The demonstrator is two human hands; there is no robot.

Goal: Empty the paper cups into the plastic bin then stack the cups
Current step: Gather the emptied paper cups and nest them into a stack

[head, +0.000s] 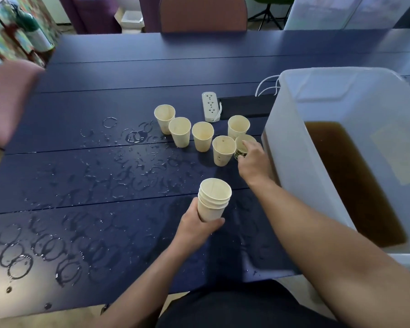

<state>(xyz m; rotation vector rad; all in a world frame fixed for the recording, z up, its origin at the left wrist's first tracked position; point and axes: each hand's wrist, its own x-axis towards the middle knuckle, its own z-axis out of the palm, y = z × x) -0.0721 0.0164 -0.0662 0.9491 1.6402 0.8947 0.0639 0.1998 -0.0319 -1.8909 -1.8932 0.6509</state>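
Observation:
My left hand [197, 227] grips a stack of nested paper cups [214, 200] just above the blue table. My right hand [252, 159] reaches forward and curls its fingers round a printed paper cup [243, 144] that stands beside the plastic bin [291, 147]. Several empty cream cups stand upright in a loose row behind, among them one [223, 153] right next to the gripped cup and one at the far left [165, 118]. The translucent bin holds brown liquid [350, 181].
Water rings and droplets [133, 136] cover the blue table [128, 72] on the left and front. A white power strip [210, 106] and a black slab [245, 106] lie behind the cups. Chairs stand at the far side [202, 14] and the left [6, 98].

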